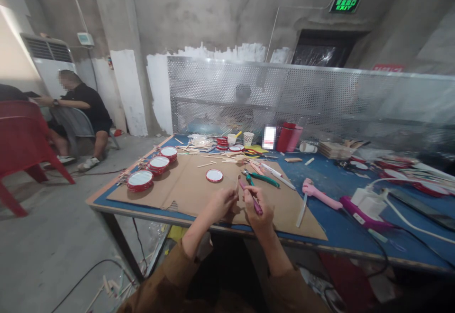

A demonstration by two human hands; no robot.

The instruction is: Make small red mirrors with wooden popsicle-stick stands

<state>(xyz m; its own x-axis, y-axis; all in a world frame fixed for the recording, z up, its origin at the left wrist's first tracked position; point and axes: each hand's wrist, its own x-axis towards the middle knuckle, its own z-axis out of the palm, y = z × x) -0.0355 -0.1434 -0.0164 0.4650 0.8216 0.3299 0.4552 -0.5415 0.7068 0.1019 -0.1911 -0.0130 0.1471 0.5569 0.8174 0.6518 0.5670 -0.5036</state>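
My left hand is closed, pinching a thin wooden stick that points upward. Close beside it, my right hand grips a purple pen-like tool, whose tip is near the stick; whether they touch I cannot tell. Both hands are over a sheet of brown cardboard. Beyond them lies a small round red-rimmed disc with a white face. Green-handled pliers rest just past my right hand. Similar red-rimmed discs stand in low stacks at the left, with sticks beside them.
Loose wooden sticks, paper cups and a red bottle line the back of the blue table. A pink glue gun and a purple power strip with a white cable are at the right. A person sits far left.
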